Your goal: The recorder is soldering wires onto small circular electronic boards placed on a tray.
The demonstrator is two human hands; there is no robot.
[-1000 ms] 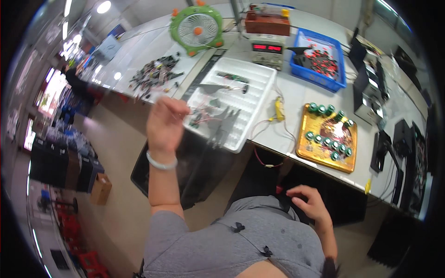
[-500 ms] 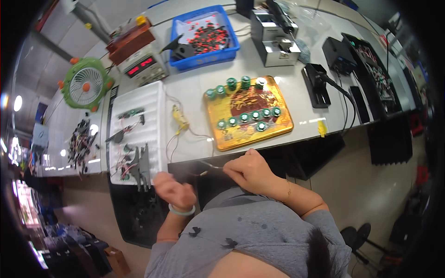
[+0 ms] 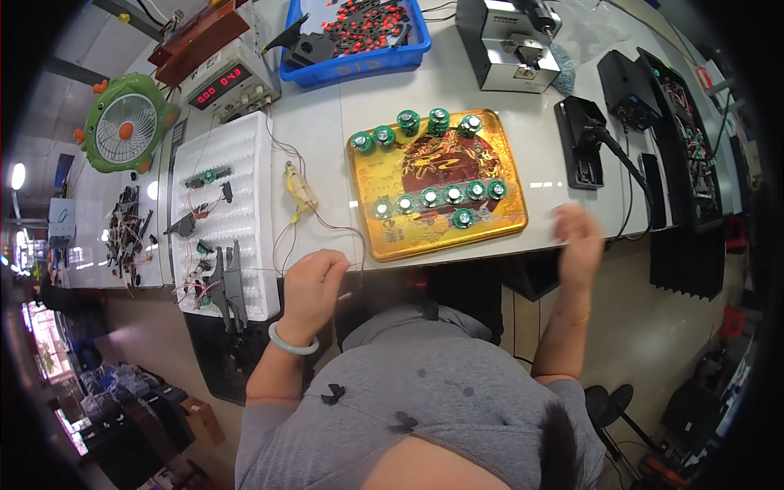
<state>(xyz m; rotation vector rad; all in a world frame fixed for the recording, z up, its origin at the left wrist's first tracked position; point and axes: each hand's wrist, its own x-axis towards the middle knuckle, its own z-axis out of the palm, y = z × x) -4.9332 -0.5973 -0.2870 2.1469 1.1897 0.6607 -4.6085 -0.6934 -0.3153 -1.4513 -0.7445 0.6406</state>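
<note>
A white table (image 3: 318,122) runs across the room, its front edge nearest the person. Close to that edge lies a gold tray (image 3: 441,242) bearing green round parts (image 3: 454,194). Toward the table's left side, a white ribbed tray (image 3: 255,196) (with grey plastic pieces (image 3: 230,286) at its near end) slightly overhangs the front edge. Behind it sit a power supply (image 3: 220,88), its display lit red, and a blue bin (image 3: 376,65) of red and black parts. A green fan (image 3: 122,126) stands farther left; a grey metal device (image 3: 514,49) is behind the gold tray's far right corner. Below are a tiled floor (image 3: 621,327) and a cardboard box (image 3: 202,420).

Thin wire leads (image 3: 335,228) with a yellow clip (image 3: 300,192) loop between the two trays and over the front edge. The left hand (image 3: 314,287) is beside them, thumb and fingers drawn together; what they pinch, if anything, I cannot tell. The right hand (image 3: 581,243), blurred and half-curled, is near the front edge beyond the gold tray's near right corner.

Half a second ago the right hand pinched a lead below the gold tray; it has since moved right, while the left has risen.
</note>
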